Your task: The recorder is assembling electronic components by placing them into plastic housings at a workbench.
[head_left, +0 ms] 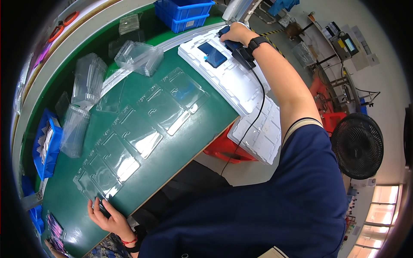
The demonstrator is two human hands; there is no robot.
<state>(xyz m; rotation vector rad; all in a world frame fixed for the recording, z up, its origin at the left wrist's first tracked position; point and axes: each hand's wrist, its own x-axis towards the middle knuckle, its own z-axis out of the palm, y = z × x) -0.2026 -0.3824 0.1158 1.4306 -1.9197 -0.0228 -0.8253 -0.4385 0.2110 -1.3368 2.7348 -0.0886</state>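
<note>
My right hand (pixel 237 34) reaches to the far end of a stack of white molded trays (pixel 202 71), its fingers closed on a dark blue panel (pixel 232 44). Beside it lies a black blocky device (pixel 244 58) with a cable. Another dark, screen-like panel (pixel 212 54) rests on the top tray. At the near left end of a row of clear plastic blister trays (pixel 142 144), my left hand (pixel 109 221) has thumb and fingers curled round something small and dark. What that is, I cannot make out.
Stacked clear plastic trays (pixel 88 79) stand along the green table's far side. Blue bins (pixel 183 15) are at the back, and another (pixel 45 144) is at the left. More white trays (pixel 258 129) sit on a red support (pixel 228 148). A black fan (pixel 357 146) stands right.
</note>
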